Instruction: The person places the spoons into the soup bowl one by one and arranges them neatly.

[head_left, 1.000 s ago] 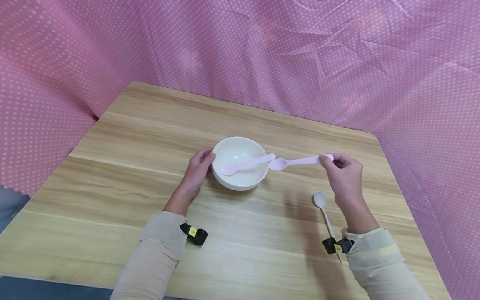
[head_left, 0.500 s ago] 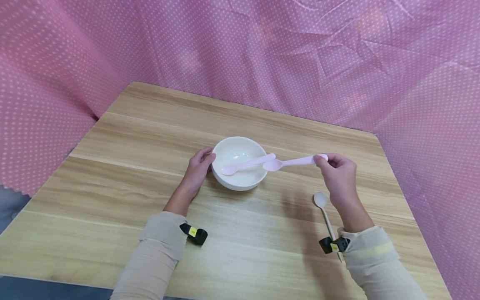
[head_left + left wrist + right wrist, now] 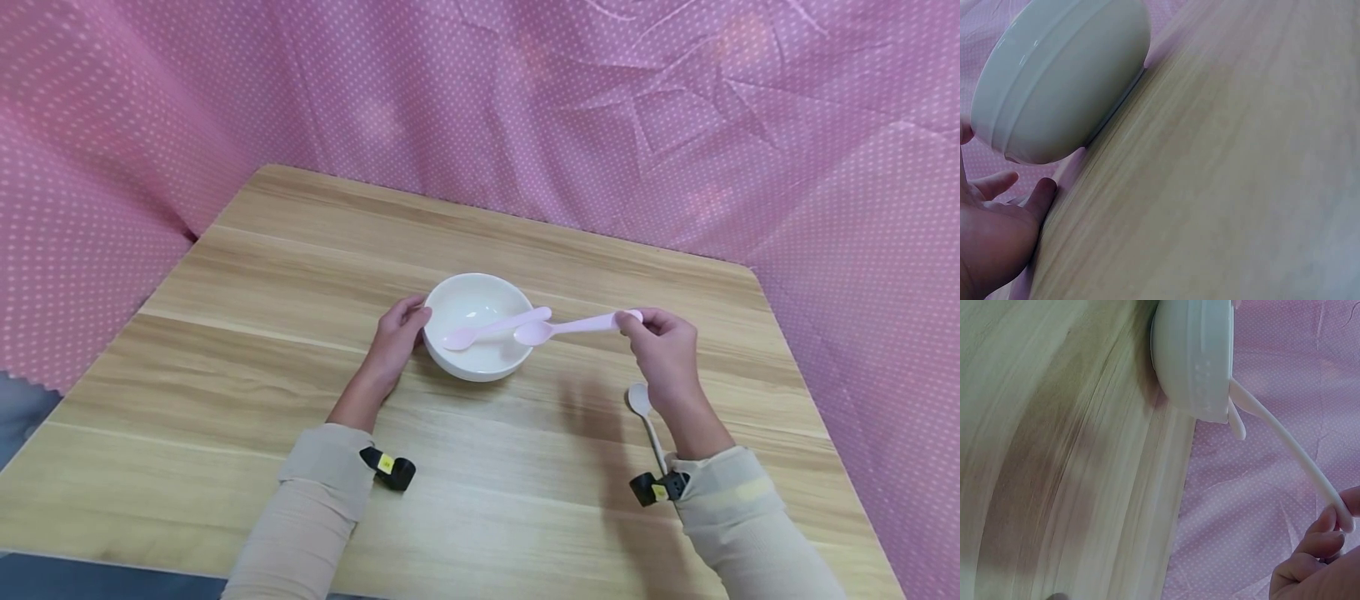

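Observation:
A white bowl [image 3: 480, 367] stands on the table, with a pale pink spoon [image 3: 510, 322] lying across it, handle end over the right rim. At its left side is my left hand [image 3: 393, 337], holding the bowl; the thumb is at the rim, and lower fingers show apart from the wall in the left wrist view. My right hand [image 3: 667, 354] pinches a second pink spoon [image 3: 581, 325] by its handle end. That spoon's head hangs over the bowl's right rim, beside the first handle; in the right wrist view the held spoon [image 3: 1300, 453] slants up to the rim.
A greyish-white spoon [image 3: 640, 400] lies on the wooden table [image 3: 480, 483] at the right, its handle partly hidden under my right wrist camera and sleeve. Pink dotted cloth [image 3: 480, 100] hangs behind and around the table.
My right hand has moved left with the pink spoon, bringing its head from beside the rim to over the bowl. The left hand, the bowl and the spoon in it look unmoved.

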{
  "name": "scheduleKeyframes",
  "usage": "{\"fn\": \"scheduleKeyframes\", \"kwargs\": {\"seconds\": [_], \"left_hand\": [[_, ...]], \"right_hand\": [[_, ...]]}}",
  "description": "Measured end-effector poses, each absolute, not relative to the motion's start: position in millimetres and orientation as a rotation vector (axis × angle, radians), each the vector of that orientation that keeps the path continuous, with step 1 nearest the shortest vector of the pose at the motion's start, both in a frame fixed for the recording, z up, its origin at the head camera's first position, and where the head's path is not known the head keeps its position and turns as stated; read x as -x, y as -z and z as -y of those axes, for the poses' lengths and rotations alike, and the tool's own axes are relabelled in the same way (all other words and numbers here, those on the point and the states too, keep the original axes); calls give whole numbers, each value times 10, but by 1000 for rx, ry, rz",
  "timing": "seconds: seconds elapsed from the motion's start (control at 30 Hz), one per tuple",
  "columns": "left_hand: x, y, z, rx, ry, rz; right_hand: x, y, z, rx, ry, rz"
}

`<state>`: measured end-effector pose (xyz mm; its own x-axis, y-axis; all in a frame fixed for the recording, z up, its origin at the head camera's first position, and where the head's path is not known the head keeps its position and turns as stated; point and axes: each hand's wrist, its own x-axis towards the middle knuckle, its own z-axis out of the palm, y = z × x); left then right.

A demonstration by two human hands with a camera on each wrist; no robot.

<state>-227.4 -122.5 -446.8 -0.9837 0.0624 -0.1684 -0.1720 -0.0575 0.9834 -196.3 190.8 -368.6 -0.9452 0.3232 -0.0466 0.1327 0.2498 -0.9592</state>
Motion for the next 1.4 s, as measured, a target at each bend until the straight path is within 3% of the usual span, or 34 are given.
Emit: {"fn": "scheduleKeyframes", "kwargs": {"seconds": [0.93,1.4], "left_hand": [[2282,4495,1231,117,-2156,-2048],[2430,4805,1232,107,-2206,-2065]], "right_hand": [[2025,3852,-1751,461,-1768,2449],[2040,3922,-1695,437,-1796,2483]]}}
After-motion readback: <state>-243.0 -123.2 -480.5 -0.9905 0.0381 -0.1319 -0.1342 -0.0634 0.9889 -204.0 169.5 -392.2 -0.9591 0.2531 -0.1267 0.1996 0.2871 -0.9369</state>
